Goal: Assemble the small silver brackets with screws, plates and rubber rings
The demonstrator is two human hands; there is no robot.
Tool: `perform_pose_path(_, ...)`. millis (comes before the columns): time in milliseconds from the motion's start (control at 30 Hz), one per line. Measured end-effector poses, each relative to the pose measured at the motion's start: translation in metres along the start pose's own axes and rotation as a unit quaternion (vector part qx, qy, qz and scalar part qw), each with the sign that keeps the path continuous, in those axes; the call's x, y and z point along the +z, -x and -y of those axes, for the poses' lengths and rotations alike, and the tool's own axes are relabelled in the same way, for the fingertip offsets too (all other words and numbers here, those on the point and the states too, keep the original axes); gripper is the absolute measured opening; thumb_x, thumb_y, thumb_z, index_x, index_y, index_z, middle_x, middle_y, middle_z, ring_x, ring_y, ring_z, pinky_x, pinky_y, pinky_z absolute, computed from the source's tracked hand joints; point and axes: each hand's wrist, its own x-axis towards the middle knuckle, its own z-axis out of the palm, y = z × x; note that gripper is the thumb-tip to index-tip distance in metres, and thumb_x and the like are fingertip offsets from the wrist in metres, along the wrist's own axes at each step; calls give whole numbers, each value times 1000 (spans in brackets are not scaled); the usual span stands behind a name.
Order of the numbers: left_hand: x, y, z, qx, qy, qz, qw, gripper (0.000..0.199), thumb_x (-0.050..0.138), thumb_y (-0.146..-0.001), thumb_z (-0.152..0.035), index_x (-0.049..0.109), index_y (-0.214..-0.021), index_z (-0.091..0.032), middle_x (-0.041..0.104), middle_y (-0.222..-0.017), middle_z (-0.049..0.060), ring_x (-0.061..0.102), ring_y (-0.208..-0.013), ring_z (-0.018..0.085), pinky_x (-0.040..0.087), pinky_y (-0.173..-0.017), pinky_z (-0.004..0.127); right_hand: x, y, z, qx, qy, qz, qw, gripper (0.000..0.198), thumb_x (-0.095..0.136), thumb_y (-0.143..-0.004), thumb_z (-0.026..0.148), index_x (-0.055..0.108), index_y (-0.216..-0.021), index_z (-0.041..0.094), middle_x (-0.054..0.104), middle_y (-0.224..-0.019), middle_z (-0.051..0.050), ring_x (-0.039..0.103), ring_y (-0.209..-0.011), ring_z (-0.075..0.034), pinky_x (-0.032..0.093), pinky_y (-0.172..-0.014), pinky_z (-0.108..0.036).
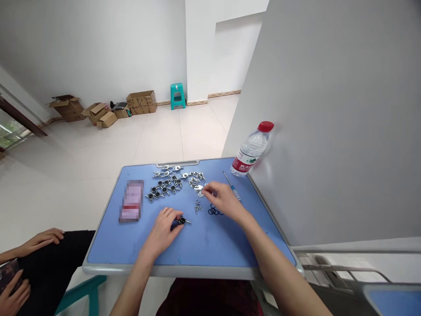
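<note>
My left hand point(163, 228) rests low over the blue table top, thumb and forefinger closed around a small metal fitting with a black round centre point(183, 221). Its thin pin points right. Farther right, my right hand point(224, 201) pinches at the edge of a pile of flat silver metal plates point(198, 187); what is between the fingertips is hidden. Small screws point(198, 207) lie just below that pile. Black rubber rings point(214, 211) are partly under my right hand. Several similar black-centred fittings point(165, 188) are grouped farther back, with bare metal brackets point(166, 172) behind them.
On the table's left lies a phone point(131, 201); a blue-handled screwdriver point(233, 186) lies right. A water bottle point(251, 150) stands at the back right corner by the grey partition point(329, 131). Another person's hand point(42, 241) is at lower left. Cardboard boxes point(142, 103) and a teal stool point(177, 95) stand beyond.
</note>
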Motion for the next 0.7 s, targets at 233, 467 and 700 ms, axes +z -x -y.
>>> perform_pose_path(233, 0, -2, -2, -11, 5, 9, 1000, 6, 59, -89, -17, 59, -93, -22, 61, -92, 2, 54, -90, 21, 45, -80, 35, 28, 28, 35, -183, 54, 181, 965, 14, 56, -88, 12, 64, -79, 17, 65, -79, -2, 50, -57, -11, 27, -55, -25)
perform_pose_path(467, -1, -3, -1, 2, 3, 10, 1000, 4, 59, -91, -18, 61, -91, -22, 64, -93, 1, 55, -91, 20, 45, -81, 34, 33, 31, 37, -217, 138, 178, 950, 12, 53, -91, 14, 63, -85, 16, 64, -80, -3, 49, -56, -12, 18, -52, -29)
perform_pose_path(700, 5, -3, 4, 29, -4, -8, 1000, 6, 57, -92, -19, 62, -95, -21, 63, -91, 3, 54, -90, 21, 46, -81, 36, 32, 33, 40, -197, 139, 210, 948, 14, 57, -94, 21, 64, -84, 15, 66, -81, -4, 54, -60, -13, 19, -52, -28)
